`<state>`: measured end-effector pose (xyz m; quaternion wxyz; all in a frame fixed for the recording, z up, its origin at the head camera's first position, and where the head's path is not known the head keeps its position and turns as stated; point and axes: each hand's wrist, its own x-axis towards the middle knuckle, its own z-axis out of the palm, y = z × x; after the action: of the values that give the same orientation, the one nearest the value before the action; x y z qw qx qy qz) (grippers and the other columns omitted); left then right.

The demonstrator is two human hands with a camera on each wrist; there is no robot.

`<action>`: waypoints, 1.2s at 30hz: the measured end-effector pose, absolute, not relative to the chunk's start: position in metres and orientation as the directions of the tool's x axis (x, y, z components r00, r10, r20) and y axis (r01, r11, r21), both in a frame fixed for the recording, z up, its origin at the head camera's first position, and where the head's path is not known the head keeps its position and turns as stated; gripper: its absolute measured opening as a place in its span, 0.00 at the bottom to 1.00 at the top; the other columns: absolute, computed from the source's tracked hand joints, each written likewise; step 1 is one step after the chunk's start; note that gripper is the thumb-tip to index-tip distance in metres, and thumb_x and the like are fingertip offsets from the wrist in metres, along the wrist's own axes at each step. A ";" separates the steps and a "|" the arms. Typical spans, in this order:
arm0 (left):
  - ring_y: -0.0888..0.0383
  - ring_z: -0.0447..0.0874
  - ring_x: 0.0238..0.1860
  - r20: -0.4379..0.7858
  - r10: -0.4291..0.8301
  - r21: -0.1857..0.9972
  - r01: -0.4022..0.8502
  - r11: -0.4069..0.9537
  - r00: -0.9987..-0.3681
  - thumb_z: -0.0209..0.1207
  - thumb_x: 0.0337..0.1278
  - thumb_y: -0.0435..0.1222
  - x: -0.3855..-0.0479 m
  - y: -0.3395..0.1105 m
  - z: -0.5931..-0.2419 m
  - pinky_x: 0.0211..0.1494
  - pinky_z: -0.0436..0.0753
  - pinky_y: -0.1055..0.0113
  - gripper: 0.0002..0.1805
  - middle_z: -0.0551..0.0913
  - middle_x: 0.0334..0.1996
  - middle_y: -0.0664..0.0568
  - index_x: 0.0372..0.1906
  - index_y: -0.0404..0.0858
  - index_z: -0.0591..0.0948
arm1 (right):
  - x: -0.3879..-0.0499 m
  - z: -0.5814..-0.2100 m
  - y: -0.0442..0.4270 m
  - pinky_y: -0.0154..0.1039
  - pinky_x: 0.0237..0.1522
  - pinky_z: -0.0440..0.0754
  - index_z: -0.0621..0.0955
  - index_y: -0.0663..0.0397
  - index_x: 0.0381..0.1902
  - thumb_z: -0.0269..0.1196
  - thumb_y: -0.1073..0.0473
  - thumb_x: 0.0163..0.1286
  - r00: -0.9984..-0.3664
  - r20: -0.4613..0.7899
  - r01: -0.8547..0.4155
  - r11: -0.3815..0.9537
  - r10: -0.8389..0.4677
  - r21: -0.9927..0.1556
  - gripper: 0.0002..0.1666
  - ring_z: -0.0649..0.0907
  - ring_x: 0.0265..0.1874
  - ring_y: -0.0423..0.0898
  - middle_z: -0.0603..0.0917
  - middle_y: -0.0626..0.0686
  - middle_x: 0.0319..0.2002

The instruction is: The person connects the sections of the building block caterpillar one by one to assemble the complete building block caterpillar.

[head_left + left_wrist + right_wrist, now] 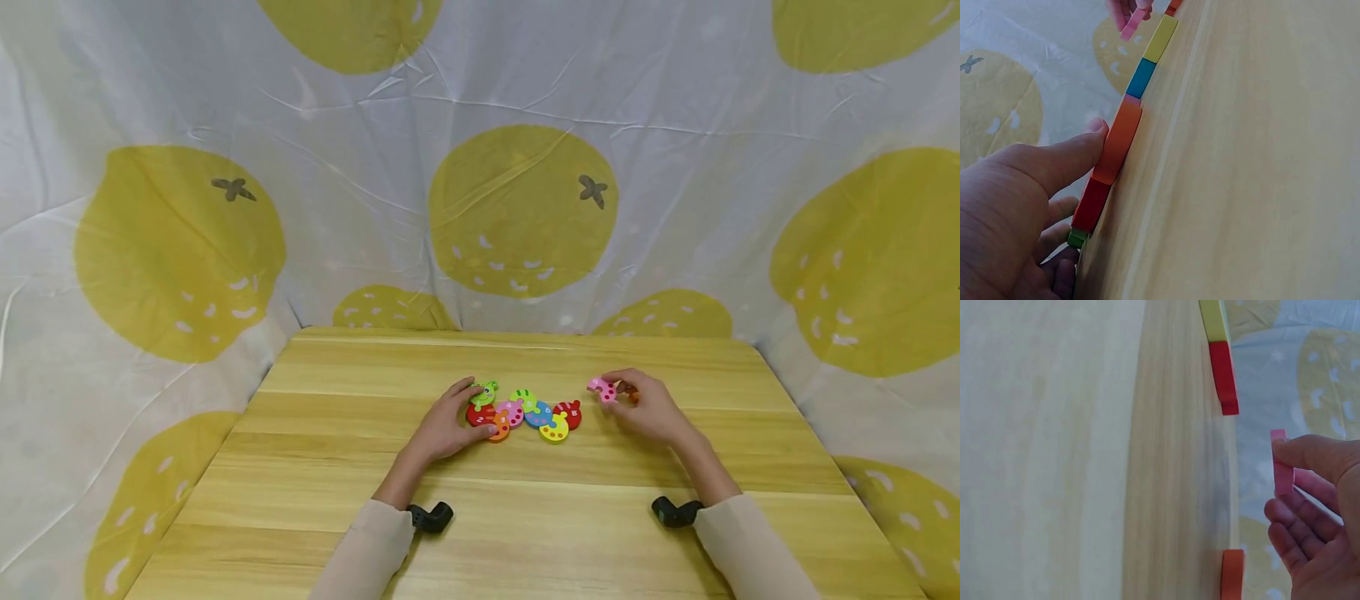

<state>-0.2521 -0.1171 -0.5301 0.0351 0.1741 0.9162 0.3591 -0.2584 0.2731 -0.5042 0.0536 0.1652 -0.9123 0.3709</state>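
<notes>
A chain of joined, numbered puzzle pieces forms a caterpillar puzzle on the table, with a green head piece at its left end. My left hand holds that end, the thumb on the orange piece and the fingers by the head and the red piece. To the right of the chain, my right hand pinches a pink puzzle piece between thumb and fingers, raised off the table. A loose orange piece lies by the right hand, partly hidden behind it in the head view.
The wooden table carries the puzzle near its far side. A white cloth with yellow fruit prints hangs behind and at both sides. Black wrist devices sit at both cuffs.
</notes>
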 end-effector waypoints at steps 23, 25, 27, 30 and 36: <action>0.42 0.59 0.80 0.061 0.342 0.683 0.289 0.671 -0.938 0.71 0.55 0.58 -0.248 -0.117 -0.527 0.78 0.65 0.42 0.45 0.61 0.80 0.47 0.74 0.43 0.73 | -0.257 -0.517 0.248 0.56 0.58 0.84 0.86 0.49 0.57 0.71 0.62 0.67 -0.914 0.197 -0.389 0.627 -0.355 -0.675 0.20 0.85 0.51 0.53 0.87 0.52 0.54; 0.42 0.59 0.80 0.059 0.343 0.680 0.289 0.674 -0.938 0.71 0.55 0.58 -0.249 -0.117 -0.527 0.78 0.65 0.42 0.44 0.61 0.81 0.48 0.74 0.43 0.73 | -0.258 -0.517 0.247 0.56 0.58 0.84 0.85 0.49 0.58 0.71 0.64 0.67 -0.909 0.195 -0.397 0.621 -0.369 -0.676 0.21 0.85 0.51 0.52 0.86 0.52 0.54; 0.43 0.59 0.80 0.057 0.344 0.676 0.290 0.678 -0.937 0.71 0.55 0.58 -0.250 -0.118 -0.528 0.78 0.65 0.42 0.44 0.60 0.81 0.49 0.74 0.44 0.73 | -0.259 -0.517 0.246 0.56 0.58 0.84 0.85 0.50 0.58 0.70 0.65 0.66 -0.910 0.188 -0.393 0.621 -0.371 -0.678 0.21 0.85 0.50 0.52 0.86 0.52 0.54; 0.43 0.59 0.80 0.057 0.345 0.680 0.289 0.674 -0.937 0.71 0.55 0.58 -0.250 -0.117 -0.527 0.79 0.65 0.41 0.44 0.60 0.81 0.49 0.74 0.44 0.73 | -0.258 -0.516 0.245 0.56 0.58 0.83 0.85 0.51 0.58 0.70 0.65 0.67 -0.917 0.168 -0.374 0.634 -0.361 -0.677 0.21 0.85 0.51 0.53 0.86 0.53 0.54; 0.43 0.59 0.80 0.058 0.344 0.676 0.290 0.677 -0.937 0.71 0.55 0.57 -0.250 -0.117 -0.527 0.79 0.65 0.41 0.44 0.61 0.81 0.48 0.75 0.44 0.72 | -0.258 -0.515 0.245 0.52 0.55 0.83 0.85 0.51 0.58 0.70 0.65 0.66 -0.925 0.146 -0.355 0.659 -0.352 -0.663 0.21 0.84 0.49 0.52 0.86 0.54 0.51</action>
<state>-0.2498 -0.1170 -0.5268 0.0372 0.1735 0.9149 0.3625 -0.2580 0.2450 -0.5153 0.0023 0.1941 -0.9106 0.3647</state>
